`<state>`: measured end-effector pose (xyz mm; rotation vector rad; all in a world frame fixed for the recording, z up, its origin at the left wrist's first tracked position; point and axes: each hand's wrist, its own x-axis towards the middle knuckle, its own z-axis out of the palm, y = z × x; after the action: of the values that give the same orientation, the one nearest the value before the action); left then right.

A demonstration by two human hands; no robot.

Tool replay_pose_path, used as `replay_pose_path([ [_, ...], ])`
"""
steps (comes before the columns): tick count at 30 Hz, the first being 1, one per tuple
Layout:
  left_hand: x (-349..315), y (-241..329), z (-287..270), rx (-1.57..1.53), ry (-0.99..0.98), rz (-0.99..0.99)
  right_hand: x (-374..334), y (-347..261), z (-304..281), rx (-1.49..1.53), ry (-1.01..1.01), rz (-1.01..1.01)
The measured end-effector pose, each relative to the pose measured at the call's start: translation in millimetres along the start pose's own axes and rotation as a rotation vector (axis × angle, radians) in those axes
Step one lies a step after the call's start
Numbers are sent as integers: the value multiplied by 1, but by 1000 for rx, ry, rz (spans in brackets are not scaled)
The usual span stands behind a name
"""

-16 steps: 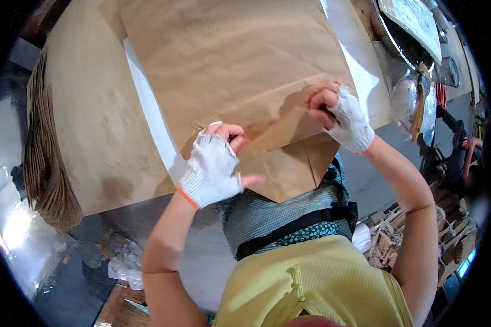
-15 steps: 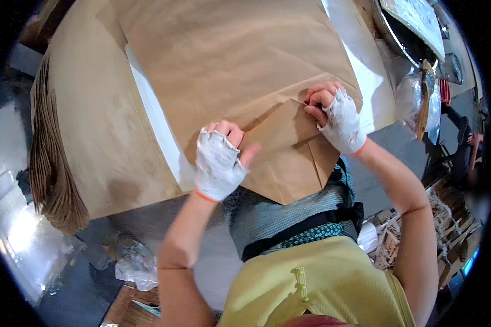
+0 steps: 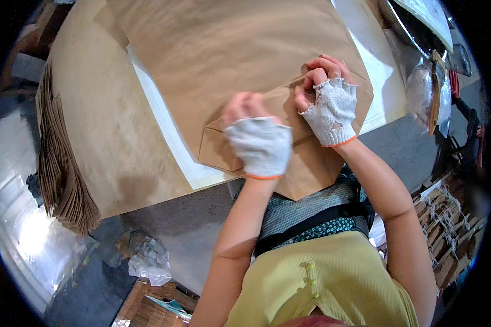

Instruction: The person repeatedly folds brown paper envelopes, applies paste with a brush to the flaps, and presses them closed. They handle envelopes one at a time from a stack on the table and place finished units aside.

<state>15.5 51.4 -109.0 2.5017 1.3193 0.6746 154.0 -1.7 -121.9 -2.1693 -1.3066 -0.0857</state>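
One sheet of brown paper point(image 3: 229, 60) lies on the tabletop point(image 3: 93, 125), its folded end jutting past the near edge over the person's lap. Both hands are at that end, just beside each other but not touching, in white fingerless gloves with orange cuffs. The left hand point(image 3: 259, 139) is blurred, palm down over the fold, its bare fingers curled; whether it grips the paper I cannot tell. The right hand point(image 3: 330, 101) rests on the fold's right part, fingers bent, thumb a little apart from them; I cannot tell if paper is pinched between. A white sheet point(image 3: 161, 114) shows under the paper on both sides. Pleated brown stock point(image 3: 68, 169) hangs down at the tabletop's left edge. Near its right edge are a clear bag point(image 3: 420, 92) and a wooden handle point(image 3: 435, 103). Crumpled plastic point(image 3: 150, 261) lies below the near edge.
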Motion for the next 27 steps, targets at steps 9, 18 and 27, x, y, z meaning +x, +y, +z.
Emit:
replay_pose_path([
  [9,-37,-29,-26,66,-367,173,-18,-6,3,-69,-107,-273],
  [18,-48,-61,-67,57,-238,30,-28,71,-58,-203,-300,-43],
  [27,-14,-24,-39,-54,-210,368,34,114,-45,704,-150,781],
])
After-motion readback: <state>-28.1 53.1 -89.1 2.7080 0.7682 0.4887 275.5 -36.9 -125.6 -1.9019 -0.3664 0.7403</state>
